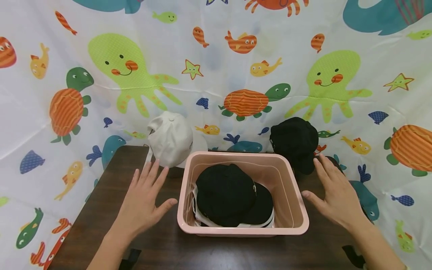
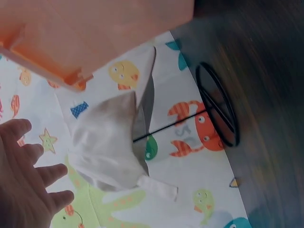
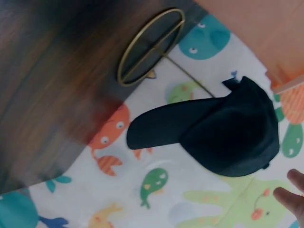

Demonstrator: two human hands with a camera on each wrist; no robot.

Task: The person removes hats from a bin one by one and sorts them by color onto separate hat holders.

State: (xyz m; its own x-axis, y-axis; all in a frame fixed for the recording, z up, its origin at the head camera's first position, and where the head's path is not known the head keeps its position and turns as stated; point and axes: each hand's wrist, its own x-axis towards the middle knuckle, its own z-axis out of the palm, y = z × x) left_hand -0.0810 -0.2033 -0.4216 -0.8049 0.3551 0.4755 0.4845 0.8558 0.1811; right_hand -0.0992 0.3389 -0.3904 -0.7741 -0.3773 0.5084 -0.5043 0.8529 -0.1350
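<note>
1. Left hand: fingers straight and spread apart, gripping nothing; left of pink bin, near white cap.
2. Right hand: same, fingers apart, gripping nothing; right of bin, near hung black cap.
3. Bin sits on dark table, roughly midway between left and right edges. Inside: stacked black cap on top, pale cap edges sticking out below.
4. White cap is up by table's far left corner, hung black cap by far right corner.
5. In the way: bin stands between the hands, its far left corner hiding part of white cap's brim in head view. Sea-animal sheet hangs behind far edge.
6. Left wrist only: black stand, ring base on table, rod into white cap; fingers clear of cap.
7. Right wrist only: brass-coloured stand under hung black cap; gap between cap and fingertips.
8. Head only: bin's contents; wrist views catch just its outside.
</note>
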